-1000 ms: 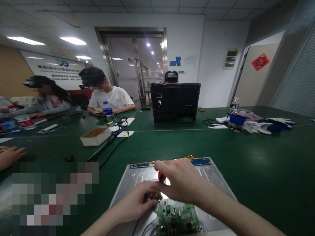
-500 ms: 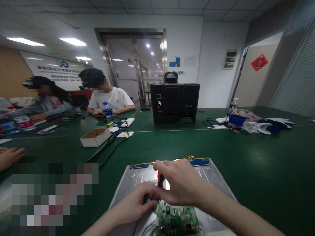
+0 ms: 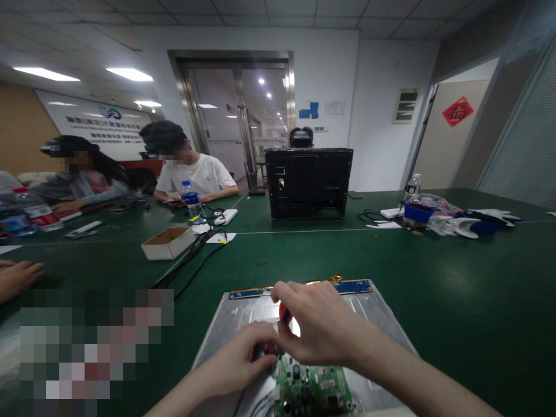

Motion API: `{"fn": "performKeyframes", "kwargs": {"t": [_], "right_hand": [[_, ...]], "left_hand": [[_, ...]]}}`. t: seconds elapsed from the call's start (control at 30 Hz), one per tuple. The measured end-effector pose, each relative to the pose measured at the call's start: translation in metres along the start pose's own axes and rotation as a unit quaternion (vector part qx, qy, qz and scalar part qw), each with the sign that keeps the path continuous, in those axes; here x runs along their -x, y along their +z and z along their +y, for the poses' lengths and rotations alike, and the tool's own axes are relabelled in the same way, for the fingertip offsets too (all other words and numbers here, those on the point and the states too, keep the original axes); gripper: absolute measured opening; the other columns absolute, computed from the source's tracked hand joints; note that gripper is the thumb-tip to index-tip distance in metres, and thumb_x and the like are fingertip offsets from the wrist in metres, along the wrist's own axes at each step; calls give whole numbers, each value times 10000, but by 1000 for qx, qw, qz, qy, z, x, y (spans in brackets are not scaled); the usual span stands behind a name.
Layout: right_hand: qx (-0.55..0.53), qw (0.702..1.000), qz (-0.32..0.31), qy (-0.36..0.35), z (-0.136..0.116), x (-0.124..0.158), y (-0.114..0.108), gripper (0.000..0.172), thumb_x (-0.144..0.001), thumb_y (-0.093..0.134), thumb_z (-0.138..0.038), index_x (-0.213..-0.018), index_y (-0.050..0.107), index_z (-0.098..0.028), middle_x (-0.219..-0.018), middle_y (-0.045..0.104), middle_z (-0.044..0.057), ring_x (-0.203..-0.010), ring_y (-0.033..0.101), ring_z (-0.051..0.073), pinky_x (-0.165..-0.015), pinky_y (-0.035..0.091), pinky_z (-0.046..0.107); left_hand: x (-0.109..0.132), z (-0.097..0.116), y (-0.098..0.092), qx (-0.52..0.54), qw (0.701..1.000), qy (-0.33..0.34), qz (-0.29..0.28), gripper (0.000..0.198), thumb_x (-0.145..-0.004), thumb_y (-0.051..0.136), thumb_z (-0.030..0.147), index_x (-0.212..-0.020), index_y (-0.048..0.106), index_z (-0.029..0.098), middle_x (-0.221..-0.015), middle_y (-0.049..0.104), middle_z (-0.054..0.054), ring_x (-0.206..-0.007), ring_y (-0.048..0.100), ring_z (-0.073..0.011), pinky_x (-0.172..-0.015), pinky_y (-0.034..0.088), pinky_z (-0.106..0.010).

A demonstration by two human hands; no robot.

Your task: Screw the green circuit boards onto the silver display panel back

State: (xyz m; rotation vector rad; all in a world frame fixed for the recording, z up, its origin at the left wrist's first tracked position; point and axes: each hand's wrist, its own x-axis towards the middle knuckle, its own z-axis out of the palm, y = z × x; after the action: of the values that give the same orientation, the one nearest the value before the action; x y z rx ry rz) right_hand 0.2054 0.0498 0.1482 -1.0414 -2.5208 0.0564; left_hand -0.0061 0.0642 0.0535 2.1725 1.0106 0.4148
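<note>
My right hand (image 3: pixel 319 324) is closed around the red and black handle of a screwdriver (image 3: pixel 284 313), which stands roughly upright over the top left corner of a green circuit board (image 3: pixel 310 385). Beside it my left hand (image 3: pixel 247 356) has its fingers curled together near the screwdriver's lower end; what they pinch is hidden. The board lies on a silver metal panel (image 3: pixel 382 324), and a narrow blue circuit strip (image 3: pixel 354 286) runs along that panel's far edge. The screwdriver's tip cannot be seen behind my fingers.
A black monitor housing (image 3: pixel 309 182) stands across the green table (image 3: pixel 469 295). Left of the panel are black cables (image 3: pixel 195 260) and an open cardboard box (image 3: pixel 167 246). At the right lies a blue container (image 3: pixel 417 213) beside gloves. A co-worker's hand (image 3: pixel 19 278) rests far left.
The screwdriver's red handle looks slightly turned in my right hand, whose fingers have shifted a little. My left hand, the board and the panel stay in place.
</note>
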Motion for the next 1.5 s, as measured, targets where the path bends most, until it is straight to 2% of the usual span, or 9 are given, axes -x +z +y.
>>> {"fn": "performKeyframes", "kwargs": {"t": [0.2,0.37,0.5,0.67,0.83,1.03,1.23,1.33,1.5], "right_hand": [[-2,1000,-3,6,1,-3,0,241,-924,563,-461,-937,561,-220,-827,732,9,-644,632,165,-515,224,269],[8,1000,-12,17,1,-3,2,116,-908,560,-313,-974,564,-218,-853,741,17,-632,630,162,-515,253,275],[12,1000,2,8,0,-2,3,177,-841,527,-246,-1013,545,-207,-857,720,31,-616,619,169,-488,238,294],[21,1000,13,1,0,0,2,173,-831,492,-239,-996,532,-203,-843,694,37,-585,579,161,-473,203,303],[10,1000,13,4,1,0,1,145,-837,507,-272,-962,534,-206,-828,689,21,-582,565,149,-482,181,292],[14,1000,10,13,2,-2,3,128,-845,498,-267,-952,533,-207,-801,685,15,-566,527,136,-490,169,288],[9,1000,17,9,2,-2,3,122,-835,523,-260,-942,542,-205,-800,689,15,-563,541,138,-482,164,286],[13,1000,22,5,2,-2,2,110,-829,514,-248,-925,547,-204,-782,687,15,-550,534,141,-476,156,284],[9,1000,29,2,2,-2,2,119,-830,512,-246,-934,550,-204,-793,690,13,-552,534,139,-479,161,279]], "left_hand": [[1,3,0,22,1000,-9,18,183,-820,561,205,-972,663,189,-960,641,-26,-840,566,-180,-752,447,-286],[1,-1,0,-10,1000,-16,2,141,-803,576,201,-911,666,191,-901,648,-16,-826,567,-178,-763,442,-292],[0,-3,1,-8,1000,-6,3,143,-839,574,263,-932,654,190,-922,665,-28,-844,565,-186,-796,446,-308],[1,-2,2,4,1000,0,0,169,-863,566,307,-937,657,185,-922,668,-36,-850,563,-193,-808,445,-320],[2,1,1,3,1000,-3,16,125,-838,572,247,-917,649,187,-909,653,-25,-846,562,-185,-797,437,-306],[0,-1,-1,18,1000,2,-7,117,-847,572,232,-908,660,186,-912,650,-24,-835,568,-179,-765,435,-291],[-1,-4,0,29,1000,-2,3,121,-824,576,218,-892,669,179,-898,644,-21,-836,571,-178,-776,435,-297],[-1,-6,2,36,999,-7,14,128,-836,578,242,-900,671,182,-915,648,-23,-847,571,-180,-799,437,-306],[0,-11,3,35,999,-8,0,152,-870,577,296,-924,663,183,-956,654,-38,-878,571,-192,-826,445,-322]]}}
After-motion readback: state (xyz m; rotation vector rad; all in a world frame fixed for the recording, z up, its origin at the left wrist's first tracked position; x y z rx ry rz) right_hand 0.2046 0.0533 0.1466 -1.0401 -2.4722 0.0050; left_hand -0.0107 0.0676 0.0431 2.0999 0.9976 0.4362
